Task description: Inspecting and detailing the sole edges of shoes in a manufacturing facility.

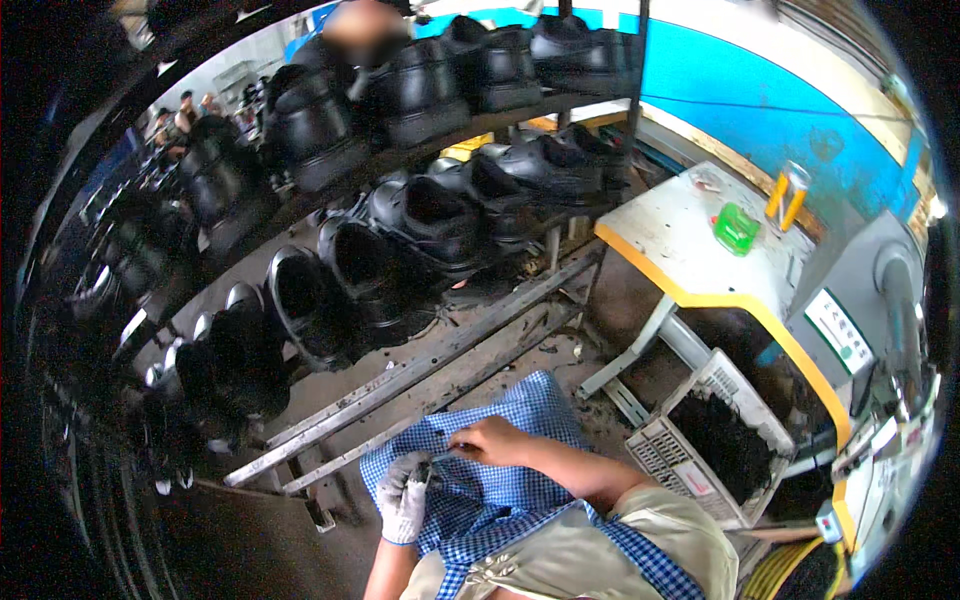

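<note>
1. Small dark tool [432, 466], too small for me to identify, is sitting between the two hands, low in the head view, just above the blue checked apron [480, 500] on the lap.
2. I am seeing the left hand [404, 497], in a white work glove, closing around the lower end of that tool, and the bare right hand [487, 440] pinching its upper end with the fingertips; both hands are clamped on it, close together.
3. I am judging that the step in hand is a fiddly adjustment or cleaning of the tool, carried out over the lap; the next move is probably calling for a steady gloved grip while the bare fingers do the fine work.
4. I am noting the white slatted crate [700, 440] on the floor to the right, holding a heap of dark scraps.
5. I am noting the white bench [690, 235] with a yellow edge beyond it, carrying a small green container [736, 227] whose contents I cannot make out, and two yellow tubes [786, 196] standing near it.
6. I am seeing the two-tier rack [520, 300] ahead, its shelves holding rows of black shoes [430, 215].
</note>
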Demonstrator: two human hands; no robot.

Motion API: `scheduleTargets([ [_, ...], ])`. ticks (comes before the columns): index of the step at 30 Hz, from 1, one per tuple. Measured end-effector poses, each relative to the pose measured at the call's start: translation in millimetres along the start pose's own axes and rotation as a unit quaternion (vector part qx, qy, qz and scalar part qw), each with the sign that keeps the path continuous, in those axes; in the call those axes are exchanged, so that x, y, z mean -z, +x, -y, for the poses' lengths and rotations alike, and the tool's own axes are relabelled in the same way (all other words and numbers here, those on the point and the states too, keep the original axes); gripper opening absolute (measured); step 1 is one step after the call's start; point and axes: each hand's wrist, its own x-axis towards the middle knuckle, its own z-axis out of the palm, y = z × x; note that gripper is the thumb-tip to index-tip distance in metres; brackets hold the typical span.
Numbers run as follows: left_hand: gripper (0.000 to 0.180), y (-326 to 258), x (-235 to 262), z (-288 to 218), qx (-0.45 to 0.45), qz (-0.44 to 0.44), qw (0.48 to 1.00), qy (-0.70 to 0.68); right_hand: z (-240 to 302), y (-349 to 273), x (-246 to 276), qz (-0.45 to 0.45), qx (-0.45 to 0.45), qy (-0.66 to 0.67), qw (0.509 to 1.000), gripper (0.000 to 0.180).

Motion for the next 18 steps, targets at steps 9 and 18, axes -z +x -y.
scheduleTargets([
  [9,0.033,-3,30,-27,-0.103,0.038,0.979,0.17,-122,-3,-20,0.001,-0.226,-0.153,0.962,0.027],
  [18,0.037,-43,48,33,-0.07,0.017,0.995,0.069,-106,-6,-17,0.089,-0.287,-0.107,0.948,0.028],
])
